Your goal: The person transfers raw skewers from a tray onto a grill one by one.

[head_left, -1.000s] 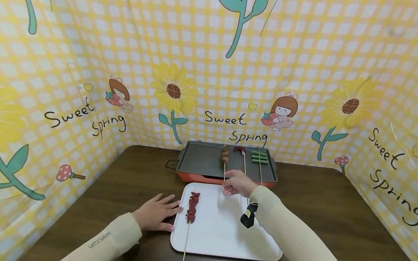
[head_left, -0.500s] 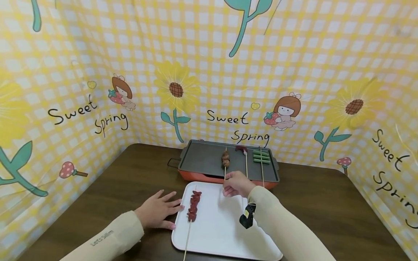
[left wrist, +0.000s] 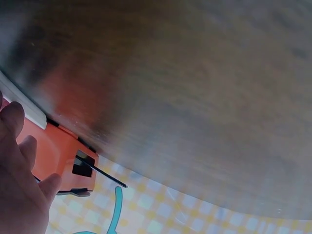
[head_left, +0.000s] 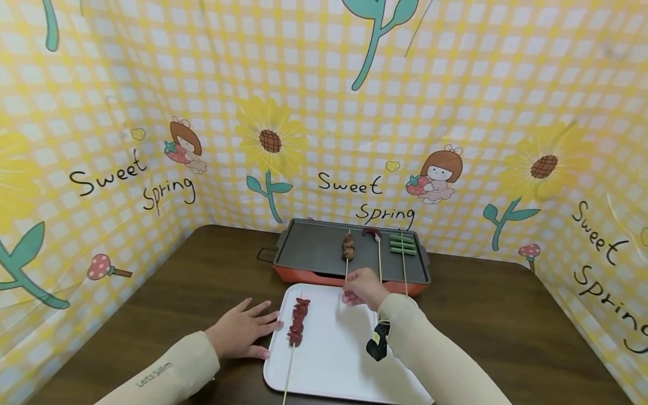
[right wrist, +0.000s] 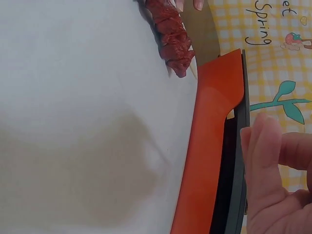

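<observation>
My right hand (head_left: pixel 365 288) pinches the wooden stick of a browned meat skewer (head_left: pixel 348 246) at the griddle's front edge. The meat lies on the dark griddle plate (head_left: pixel 314 239). In the right wrist view, the curled fingers (right wrist: pixel 265 156) show beside the orange griddle side, but the stick is hidden. My left hand (head_left: pixel 243 331) lies spread at the left rim of the white tray (head_left: pixel 344 360), fingertips at its edge. On the tray lies a red meat skewer (head_left: pixel 298 322), its stick pointing toward me.
Right of the browned meat, a skewer with a dark red curled piece (head_left: pixel 372 233) and a green vegetable skewer (head_left: pixel 403 244) lie on the griddle. A wire handle (head_left: pixel 264 256) juts from its left end. Checked cloth (head_left: pixel 314 112) surrounds the brown table (head_left: pixel 486 315).
My right hand has drawn the browned meat skewer slightly toward me, and the meat shows a somewhat different side. The left hand stays in place.
</observation>
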A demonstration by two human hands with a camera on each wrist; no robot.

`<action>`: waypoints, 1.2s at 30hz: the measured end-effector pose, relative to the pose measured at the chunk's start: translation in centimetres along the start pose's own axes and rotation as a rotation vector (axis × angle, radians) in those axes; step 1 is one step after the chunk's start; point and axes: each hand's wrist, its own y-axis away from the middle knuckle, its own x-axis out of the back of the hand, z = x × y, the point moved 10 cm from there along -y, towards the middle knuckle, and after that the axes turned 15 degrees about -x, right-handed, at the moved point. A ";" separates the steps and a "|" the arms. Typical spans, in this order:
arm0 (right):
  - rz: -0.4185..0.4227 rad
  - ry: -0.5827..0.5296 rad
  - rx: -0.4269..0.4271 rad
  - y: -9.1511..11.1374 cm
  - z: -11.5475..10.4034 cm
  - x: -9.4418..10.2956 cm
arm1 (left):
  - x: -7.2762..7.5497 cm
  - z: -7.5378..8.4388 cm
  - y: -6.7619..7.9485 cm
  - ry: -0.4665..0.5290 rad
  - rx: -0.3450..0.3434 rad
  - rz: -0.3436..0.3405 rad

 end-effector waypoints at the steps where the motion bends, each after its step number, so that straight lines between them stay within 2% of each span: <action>1: 0.004 -0.006 0.000 0.0 0.1 0.1 | 0.0 0.0 0.0 -0.003 -0.002 0.001; 5: 0.012 -0.020 -0.004 0.0 0.2 0.3 | 0.2 0.1 0.1 -0.007 -0.002 -0.003; 9: -0.004 0.011 0.017 0.4 0.3 0.1 | 0.3 0.0 0.3 0.000 0.015 -0.010; 15: -0.018 0.149 0.072 2.8 1.8 -0.4 | 0.4 0.4 0.2 0.028 0.005 0.026; 19: -0.104 0.241 0.158 5.5 2.3 -1.9 | 0.3 0.3 0.4 0.033 0.015 0.026; 22: -0.196 0.277 0.183 7.3 2.9 -3.2 | 0.4 0.2 0.6 0.043 0.017 0.031; 26: -0.292 0.293 0.176 8.9 4.3 -4.6 | 0.2 0.0 0.7 0.042 0.009 0.035; 30: -0.368 0.255 0.149 10.0 5.9 -6.0 | -0.1 -0.4 0.9 0.036 0.011 0.033; 36: -0.403 0.206 0.101 10.8 8.1 -7.6 | -0.6 -0.5 1.6 0.092 0.019 0.044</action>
